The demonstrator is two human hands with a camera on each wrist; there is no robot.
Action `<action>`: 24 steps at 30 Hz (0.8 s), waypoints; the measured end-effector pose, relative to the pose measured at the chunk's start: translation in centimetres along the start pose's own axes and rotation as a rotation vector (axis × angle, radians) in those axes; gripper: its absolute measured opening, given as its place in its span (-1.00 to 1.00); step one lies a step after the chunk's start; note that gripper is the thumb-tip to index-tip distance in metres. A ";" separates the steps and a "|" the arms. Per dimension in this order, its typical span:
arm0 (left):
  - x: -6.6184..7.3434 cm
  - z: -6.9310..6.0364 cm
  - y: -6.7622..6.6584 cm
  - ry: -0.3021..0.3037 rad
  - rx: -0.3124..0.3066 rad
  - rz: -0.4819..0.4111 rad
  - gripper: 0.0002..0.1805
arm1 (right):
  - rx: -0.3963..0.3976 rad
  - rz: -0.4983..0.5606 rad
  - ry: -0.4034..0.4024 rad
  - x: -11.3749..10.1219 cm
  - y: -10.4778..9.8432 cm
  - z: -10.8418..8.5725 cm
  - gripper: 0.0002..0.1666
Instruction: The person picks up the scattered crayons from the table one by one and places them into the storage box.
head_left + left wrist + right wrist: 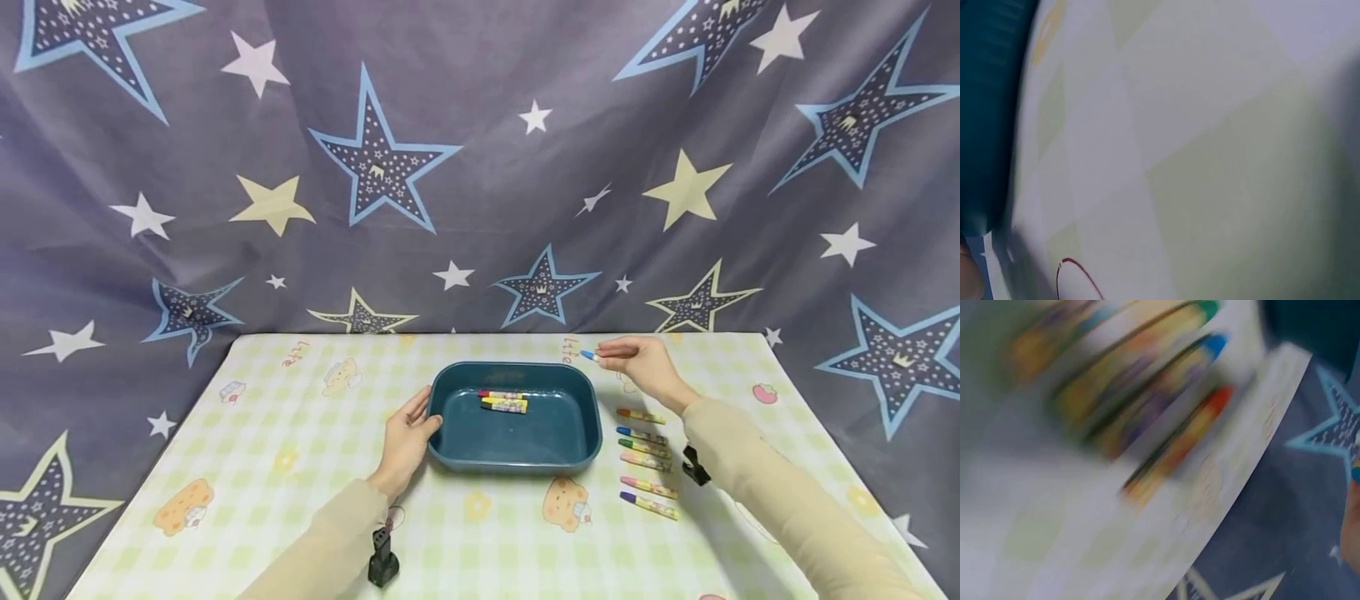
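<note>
A dark teal rectangular tray (514, 463) stands on the table, with a red-tipped crayon (500, 395) and a yellow crayon (504, 405) lying inside it. At its left end, my left hand (402, 442) holds the rim, the thumb over the edge and the fingers along the outside. My right hand (643, 364) pinches a blue-tipped crayon (589, 355) above the table, beyond the tray's back right corner. Below that hand, several crayons lie in a column right of the tray, among them an orange one (641, 415) and a purple-tipped one (649, 505).
A checked cloth (300, 517) with cartoon prints covers the table. Behind its back edge hangs a grey curtain (465, 200) patterned with stars. Black wrist devices (383, 560) sit at both sleeves. The right wrist view shows the loose crayons blurred.
</note>
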State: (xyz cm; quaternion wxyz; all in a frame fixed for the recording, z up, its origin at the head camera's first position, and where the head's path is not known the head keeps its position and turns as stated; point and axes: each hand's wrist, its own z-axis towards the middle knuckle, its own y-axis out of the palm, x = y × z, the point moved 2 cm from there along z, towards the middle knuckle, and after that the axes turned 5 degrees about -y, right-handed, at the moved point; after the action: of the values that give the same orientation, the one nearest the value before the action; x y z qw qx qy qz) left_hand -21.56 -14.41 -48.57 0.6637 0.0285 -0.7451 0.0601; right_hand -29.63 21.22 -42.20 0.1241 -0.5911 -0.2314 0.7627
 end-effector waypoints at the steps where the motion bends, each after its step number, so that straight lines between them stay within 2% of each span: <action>1: 0.0 0.0 0.1 -0.001 -0.003 -0.003 -0.38 | 0.000 0.008 -0.002 -0.4 0.6 0.2 -0.62; 5: 0.1 -0.1 0.3 -0.015 -0.013 -0.016 -0.38 | -0.007 0.063 -0.002 -1.5 3.0 0.9 -0.63; 12: 1.4 -1.3 0.6 -0.034 -0.029 -0.003 -0.38 | -0.030 0.147 -0.026 -2.9 6.8 1.5 -0.69; 20: 0.6 -0.4 0.1 -0.010 -0.017 -0.003 -0.40 | -0.121 0.213 -0.047 -3.2 10.8 1.3 -0.66; 24: 0.2 -0.2 0.1 -0.004 -0.003 0.006 -0.40 | -0.167 0.193 -0.025 -3.0 12.7 0.8 -0.66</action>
State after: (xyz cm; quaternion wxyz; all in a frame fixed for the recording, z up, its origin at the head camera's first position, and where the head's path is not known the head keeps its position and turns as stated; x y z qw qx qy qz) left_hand -21.38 -14.32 -48.39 0.6620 0.0253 -0.7466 0.0609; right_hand -28.49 8.76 -45.87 -0.0025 -0.6092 -0.2377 0.7565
